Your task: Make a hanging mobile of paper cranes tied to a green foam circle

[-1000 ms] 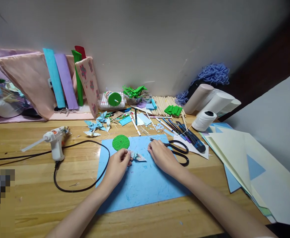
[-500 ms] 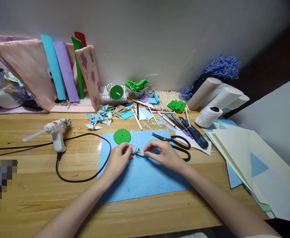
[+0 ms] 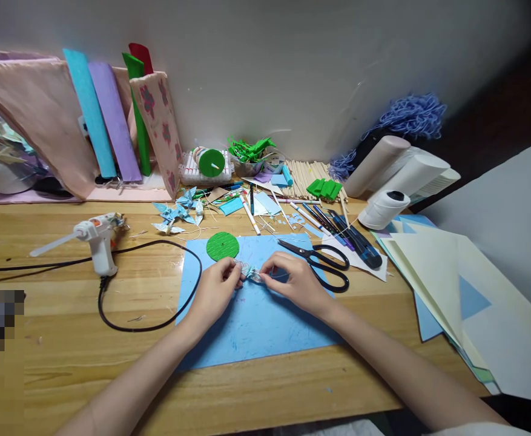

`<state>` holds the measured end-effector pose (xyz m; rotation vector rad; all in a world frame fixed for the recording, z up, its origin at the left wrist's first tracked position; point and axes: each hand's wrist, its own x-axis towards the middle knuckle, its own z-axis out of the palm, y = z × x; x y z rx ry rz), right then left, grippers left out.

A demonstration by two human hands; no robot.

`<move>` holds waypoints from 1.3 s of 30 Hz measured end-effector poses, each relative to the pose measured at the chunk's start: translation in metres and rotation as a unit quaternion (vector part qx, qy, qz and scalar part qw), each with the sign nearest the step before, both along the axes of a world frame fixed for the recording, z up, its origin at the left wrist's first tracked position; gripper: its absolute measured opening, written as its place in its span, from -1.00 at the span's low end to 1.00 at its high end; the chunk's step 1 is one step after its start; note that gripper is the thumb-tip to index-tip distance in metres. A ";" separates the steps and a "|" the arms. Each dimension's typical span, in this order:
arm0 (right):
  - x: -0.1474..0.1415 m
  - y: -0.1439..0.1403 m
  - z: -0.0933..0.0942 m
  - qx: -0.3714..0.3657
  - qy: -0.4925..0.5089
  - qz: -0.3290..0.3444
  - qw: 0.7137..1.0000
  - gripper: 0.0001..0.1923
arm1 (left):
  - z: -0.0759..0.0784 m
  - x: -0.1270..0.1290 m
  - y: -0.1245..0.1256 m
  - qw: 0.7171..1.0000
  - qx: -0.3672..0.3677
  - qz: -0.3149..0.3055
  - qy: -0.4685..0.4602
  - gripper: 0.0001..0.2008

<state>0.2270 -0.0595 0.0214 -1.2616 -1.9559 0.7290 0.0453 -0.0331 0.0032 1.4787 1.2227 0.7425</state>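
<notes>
My left hand point(image 3: 217, 287) and my right hand point(image 3: 295, 280) meet over a blue mat point(image 3: 265, 333). Between them is a small paper crane point(image 3: 250, 272), pale blue and white with a pattern. The left fingers pinch its left side and the right fingertips pinch its right side. A thin thread seems to trail from it near the right fingers. Part of the crane is hidden by the fingers. Just beyond my left hand lies a green disc point(image 3: 222, 246). Black-handled scissors point(image 3: 324, 260) lie just beyond and right of my right hand.
A white glue gun point(image 3: 99, 239) with a looping black cord stands at left. Several blue paper cranes point(image 3: 178, 212) lie behind the mat. Pens, a utility knife point(image 3: 360, 245) and paper scraps spread across the back. A thread spool point(image 3: 385, 209) and paper sheets point(image 3: 438, 284) are at right.
My right hand has shifted slightly left, nearer my left hand, with the paper crane still pinched between both. The whole view has moved a little.
</notes>
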 end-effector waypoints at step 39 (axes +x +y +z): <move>0.090 0.067 -0.006 0.114 -0.232 -0.223 0.940 -0.92 | 0.004 0.000 0.000 0.999 -0.021 -0.021 0.022 -0.71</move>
